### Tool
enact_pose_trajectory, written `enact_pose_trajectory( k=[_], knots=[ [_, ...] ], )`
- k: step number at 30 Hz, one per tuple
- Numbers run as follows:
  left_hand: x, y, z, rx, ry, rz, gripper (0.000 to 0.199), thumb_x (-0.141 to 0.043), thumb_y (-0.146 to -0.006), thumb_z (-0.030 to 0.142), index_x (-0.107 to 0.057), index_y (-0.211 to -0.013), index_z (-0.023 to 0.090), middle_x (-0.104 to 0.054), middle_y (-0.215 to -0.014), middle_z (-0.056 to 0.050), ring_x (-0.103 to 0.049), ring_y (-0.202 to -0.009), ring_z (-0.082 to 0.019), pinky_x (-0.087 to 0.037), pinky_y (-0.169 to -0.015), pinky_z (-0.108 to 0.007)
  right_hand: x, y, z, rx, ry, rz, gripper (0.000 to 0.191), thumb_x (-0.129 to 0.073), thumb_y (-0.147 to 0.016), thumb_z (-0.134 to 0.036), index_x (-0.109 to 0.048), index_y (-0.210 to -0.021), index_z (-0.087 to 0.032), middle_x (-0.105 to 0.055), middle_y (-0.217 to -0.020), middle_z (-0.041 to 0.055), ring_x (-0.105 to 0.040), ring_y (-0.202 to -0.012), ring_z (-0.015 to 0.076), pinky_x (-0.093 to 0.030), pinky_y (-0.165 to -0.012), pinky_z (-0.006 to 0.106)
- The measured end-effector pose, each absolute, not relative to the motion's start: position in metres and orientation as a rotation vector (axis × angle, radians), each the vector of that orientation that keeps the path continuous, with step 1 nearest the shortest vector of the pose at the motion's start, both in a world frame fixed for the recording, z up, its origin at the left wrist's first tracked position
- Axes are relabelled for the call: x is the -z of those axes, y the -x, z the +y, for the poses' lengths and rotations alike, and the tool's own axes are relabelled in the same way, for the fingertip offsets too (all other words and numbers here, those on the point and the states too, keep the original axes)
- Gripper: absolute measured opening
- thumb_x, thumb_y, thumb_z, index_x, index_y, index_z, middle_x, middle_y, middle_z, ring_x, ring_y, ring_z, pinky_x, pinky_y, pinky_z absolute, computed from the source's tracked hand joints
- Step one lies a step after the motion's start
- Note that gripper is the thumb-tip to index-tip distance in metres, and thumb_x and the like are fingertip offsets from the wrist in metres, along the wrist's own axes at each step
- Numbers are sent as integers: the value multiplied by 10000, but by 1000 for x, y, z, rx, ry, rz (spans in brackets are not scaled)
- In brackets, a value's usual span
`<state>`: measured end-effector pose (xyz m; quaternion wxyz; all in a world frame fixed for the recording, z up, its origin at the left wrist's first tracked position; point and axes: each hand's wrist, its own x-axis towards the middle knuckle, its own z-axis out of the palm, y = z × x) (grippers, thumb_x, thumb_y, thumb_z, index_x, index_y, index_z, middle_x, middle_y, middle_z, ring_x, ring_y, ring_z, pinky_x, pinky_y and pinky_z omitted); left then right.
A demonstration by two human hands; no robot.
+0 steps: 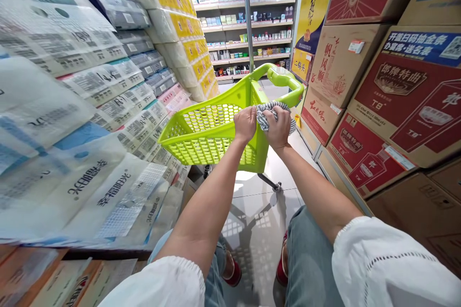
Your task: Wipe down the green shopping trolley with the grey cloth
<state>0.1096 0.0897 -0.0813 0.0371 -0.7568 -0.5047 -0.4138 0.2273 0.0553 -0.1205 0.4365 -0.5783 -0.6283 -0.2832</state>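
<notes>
A lime-green plastic shopping cart [201,146] with a perforated basket stands sideways in front of me, its looped handle [288,79] toward the right. My left hand [246,123] is closed on the cart's near upper rim, close to the handle end. Right beside it, my right hand [279,125] grips a bunched grey-and-white striped cloth [265,112], pressed against the cart's end below the handle. Part of the cloth is hidden under my right fingers. The basket's visible inside shows only green mesh.
Packaged goods [118,81] are stacked along the left, with yellow-and-white packs [187,53] behind. Cartons [392,91] line the right side. Shelves of small products [248,24] stand at the back. A grey pole [249,29] rises behind the cart. Pale floor tiles [266,201] run between my feet.
</notes>
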Motion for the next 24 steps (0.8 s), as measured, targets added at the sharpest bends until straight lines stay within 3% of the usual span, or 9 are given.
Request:
enact_pose_trajectory(
  k=[8, 18, 24],
  knots=[
    [80, -109, 96, 1264, 2352, -1608, 470, -218, -988, 438, -582, -792, 216, -671, -884, -50, -581, -905, -187, -339, -795, -307, 199, -225, 37, 528, 1384, -2166, 297, -418, -928, -245, -630, -1125, -316, -566, -1206, 62, -459, -981, 230, -337, -830, 393],
    [81, -116, 100, 1307, 2372, -1547, 495, -189, -989, 449, -568, -774, 213, -667, -851, -47, -582, -877, -175, -335, -760, -295, 123, -236, 64, 692, 1421, -1638, 307, -409, -938, -316, -614, -1162, -273, -511, -1232, 96, -422, -1059, 248, -336, -920, 416],
    [82, -117, 104, 1325, 2377, -1565, 466, -227, -985, 454, -563, -765, 217, -661, -856, -41, -580, -884, -174, -326, -763, -290, 174, -236, 62, 713, 1401, -1725, 265, -437, -928, -302, -656, -1075, -274, -558, -1183, 88, -453, -989, 243, -364, -856, 413]
  ],
)
